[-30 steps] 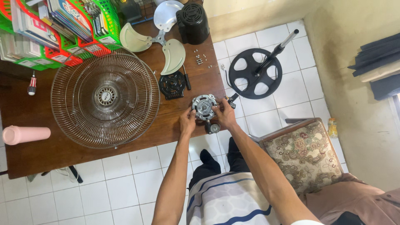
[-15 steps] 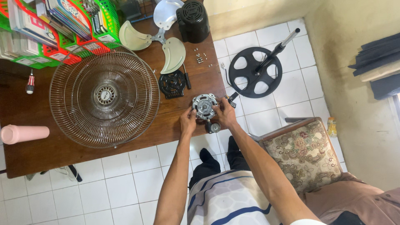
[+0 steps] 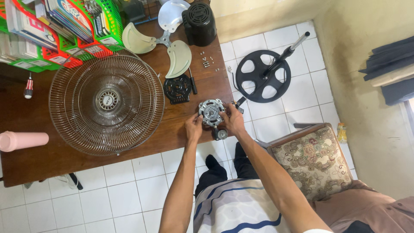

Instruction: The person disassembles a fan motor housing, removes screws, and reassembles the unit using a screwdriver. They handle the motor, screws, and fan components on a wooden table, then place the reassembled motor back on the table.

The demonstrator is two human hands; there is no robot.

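White floor tiles run under a dark wooden surface (image 3: 129,142), and I stand at its near edge looking straight down. Both my hands are clamped on the fan motor (image 3: 211,113), which sits at the surface's corner: my left hand (image 3: 194,128) grips its left flank and my right hand (image 3: 233,121) holds the right side, fingers curled over the rim. A small dark round part (image 3: 221,134) hangs just below the motor between my wrists; I cannot tell from up here whether it is fixed to the motor or merely lying beside it.

Just beyond my left hand lies a black round motor cover (image 3: 177,89) with a dark screwdriver (image 3: 193,82) next to it. Farther out sit the cream fan blade (image 3: 164,39), a black rear housing (image 3: 199,23) and a scatter of small screws (image 3: 205,61). Well off to my left is the big wire fan guard (image 3: 106,103), then a pink cylinder (image 3: 23,140). Beyond my right hand, down on the floor, stands the black fan base (image 3: 263,75) with its pole.

To handle the motor well, I judge it best to keep it flat on the wood, brace it with one hand, and keep it clear of the edge and the screws.
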